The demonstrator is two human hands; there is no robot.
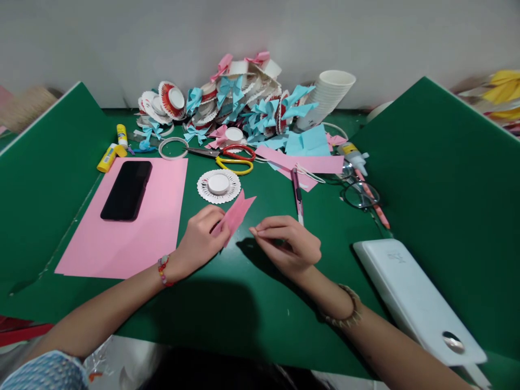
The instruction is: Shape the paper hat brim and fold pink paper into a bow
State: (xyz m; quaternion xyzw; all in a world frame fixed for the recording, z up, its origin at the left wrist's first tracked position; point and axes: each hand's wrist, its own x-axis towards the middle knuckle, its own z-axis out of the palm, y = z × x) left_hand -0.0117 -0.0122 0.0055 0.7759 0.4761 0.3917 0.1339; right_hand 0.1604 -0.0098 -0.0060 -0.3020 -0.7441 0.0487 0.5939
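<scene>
A folded piece of pink paper (239,212) is pinched between the thumb and fingers of my left hand (205,233), just above the green tabletop. To its right, my right hand (289,241) is closed with thumb and fingertips pressed together, apart from the paper. Whatever sits in that pinch, if anything, is too small to make out. A white scalloped paper disc with a round raised centre (219,185) lies just beyond my left hand. Scissors with red and yellow handles (235,158) rest behind it. A utility knife (297,192) lies beyond my right hand.
Pink sheets (162,238) bear a black phone (127,190) at left, near glue sticks (108,157). Paper bows and discs (231,103) pile up at the back beside stacked paper cups (331,92). Eyeglasses (361,195) and a white lamp-like device (418,298) lie right. Green panels (442,206) flank the table.
</scene>
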